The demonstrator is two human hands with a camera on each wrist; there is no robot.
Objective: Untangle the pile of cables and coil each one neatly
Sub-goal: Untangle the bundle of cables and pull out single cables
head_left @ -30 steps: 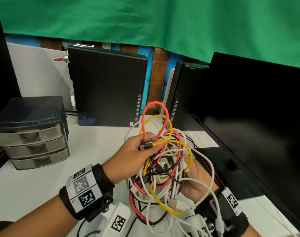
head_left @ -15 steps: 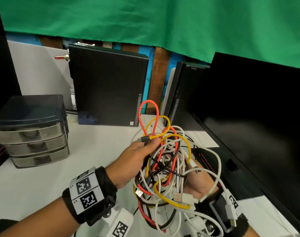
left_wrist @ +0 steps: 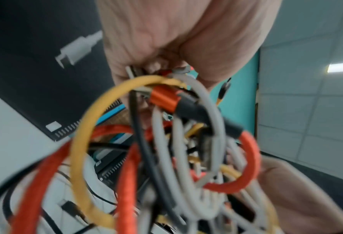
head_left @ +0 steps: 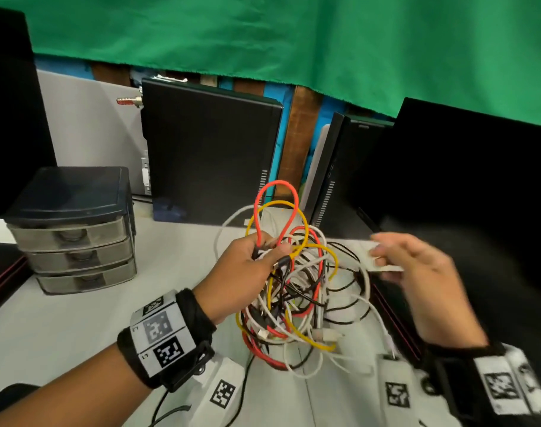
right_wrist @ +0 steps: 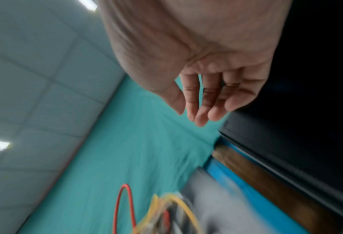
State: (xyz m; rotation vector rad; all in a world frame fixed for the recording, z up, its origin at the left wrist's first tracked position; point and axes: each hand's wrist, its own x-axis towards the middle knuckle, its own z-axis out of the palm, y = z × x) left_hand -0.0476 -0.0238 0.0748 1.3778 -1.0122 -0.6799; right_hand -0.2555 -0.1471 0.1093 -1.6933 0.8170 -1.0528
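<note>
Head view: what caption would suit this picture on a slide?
Left hand grips a tangle of cables above the desk; right hand open beside it.

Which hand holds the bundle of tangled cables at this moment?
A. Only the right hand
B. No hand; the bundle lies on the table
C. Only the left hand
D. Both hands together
C. The left hand grips the top of the cable bundle with curled fingers, while the right hand is apart from it at the side, its fingers straight and holding nothing, as the right wrist view also shows.
</note>
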